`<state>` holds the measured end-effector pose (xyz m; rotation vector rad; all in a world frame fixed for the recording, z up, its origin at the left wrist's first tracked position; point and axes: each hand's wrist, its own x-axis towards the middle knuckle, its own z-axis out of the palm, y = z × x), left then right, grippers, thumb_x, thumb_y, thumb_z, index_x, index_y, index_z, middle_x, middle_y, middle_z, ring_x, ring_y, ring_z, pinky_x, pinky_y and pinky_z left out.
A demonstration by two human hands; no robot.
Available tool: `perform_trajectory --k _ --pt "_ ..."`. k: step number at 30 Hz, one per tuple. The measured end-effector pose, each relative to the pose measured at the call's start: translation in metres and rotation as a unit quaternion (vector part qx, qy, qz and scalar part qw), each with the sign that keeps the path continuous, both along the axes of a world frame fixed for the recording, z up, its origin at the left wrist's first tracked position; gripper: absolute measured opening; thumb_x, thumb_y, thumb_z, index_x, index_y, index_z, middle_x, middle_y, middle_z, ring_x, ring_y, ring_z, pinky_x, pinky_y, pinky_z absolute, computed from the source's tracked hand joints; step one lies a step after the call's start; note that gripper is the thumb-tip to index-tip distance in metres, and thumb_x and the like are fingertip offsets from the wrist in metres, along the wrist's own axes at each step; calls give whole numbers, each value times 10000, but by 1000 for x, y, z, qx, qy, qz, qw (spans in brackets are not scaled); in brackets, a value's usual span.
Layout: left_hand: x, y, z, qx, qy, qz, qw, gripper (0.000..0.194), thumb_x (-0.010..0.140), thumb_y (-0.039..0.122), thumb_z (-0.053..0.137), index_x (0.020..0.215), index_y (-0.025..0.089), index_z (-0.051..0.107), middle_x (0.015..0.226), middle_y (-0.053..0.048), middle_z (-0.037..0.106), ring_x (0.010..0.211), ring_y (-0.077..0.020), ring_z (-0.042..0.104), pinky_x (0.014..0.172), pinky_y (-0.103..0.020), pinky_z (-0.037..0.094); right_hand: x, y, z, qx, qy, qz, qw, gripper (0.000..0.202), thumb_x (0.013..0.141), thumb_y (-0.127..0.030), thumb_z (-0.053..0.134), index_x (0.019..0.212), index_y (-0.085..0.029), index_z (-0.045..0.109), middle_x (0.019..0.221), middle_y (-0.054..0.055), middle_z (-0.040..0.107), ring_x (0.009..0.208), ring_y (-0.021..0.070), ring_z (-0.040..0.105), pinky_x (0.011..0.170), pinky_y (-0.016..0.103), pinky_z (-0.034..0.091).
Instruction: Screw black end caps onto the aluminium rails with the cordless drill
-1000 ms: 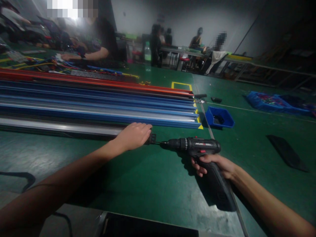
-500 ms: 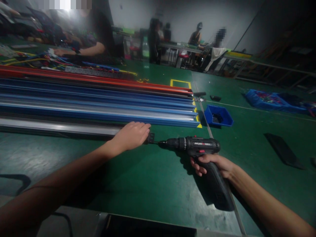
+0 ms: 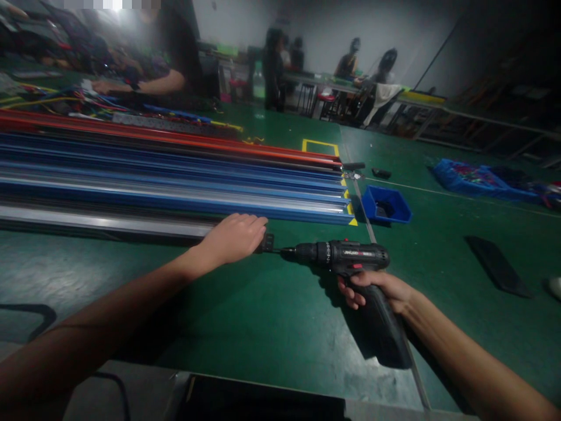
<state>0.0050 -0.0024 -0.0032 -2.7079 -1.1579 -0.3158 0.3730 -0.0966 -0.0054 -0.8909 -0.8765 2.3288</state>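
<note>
My left hand (image 3: 234,237) is wrapped over the right end of a long black and silver metal profile (image 3: 109,223) lying on the green table. A small black end piece (image 3: 269,242) pokes out past its fingers. In my right hand (image 3: 379,286) is a black cordless drill (image 3: 350,255), gripped by its handle and pointing left. The drill's thin bit meets the end piece; its very tip is hidden there. Behind my left hand lie several blue profiles (image 3: 197,190) side by side, with an orange profile (image 3: 197,142) beyond them.
Right of the profiles stands a blue bin (image 3: 385,204) with dark small parts. A flat black piece (image 3: 498,266) lies farther right, and blue trays (image 3: 477,178) behind it. Across the table a co-worker's arm (image 3: 160,83) rests near coloured cables. Other people sit farther back.
Both hands and the drill keep practically the same pose on the profile's end. The view has shifted very slightly. A pale shape shows more at the right edge.
</note>
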Motion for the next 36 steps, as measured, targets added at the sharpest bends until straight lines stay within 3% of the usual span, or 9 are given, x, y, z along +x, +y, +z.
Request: perform_trajectory --k 17,36 --pt "1 -1 2 -5 -3 0 1000 445 1062 283 301 1253 87 652 1037 -154 761 919 -279 727 804 -425 527 3 2 -4 -2 9 12 1000 273 882 -243 749 1056 -33 750 864 82 704 655 92 633 728 267 588" --pt "1 -1 2 -2 12 5 1000 459 1071 294 271 1266 91 634 1049 -146 758 926 -271 721 806 -418 527 0 0 1 -10 -9 0 1000 233 852 -249 781 990 -62 757 799 49 688 615 79 606 694 241 567"
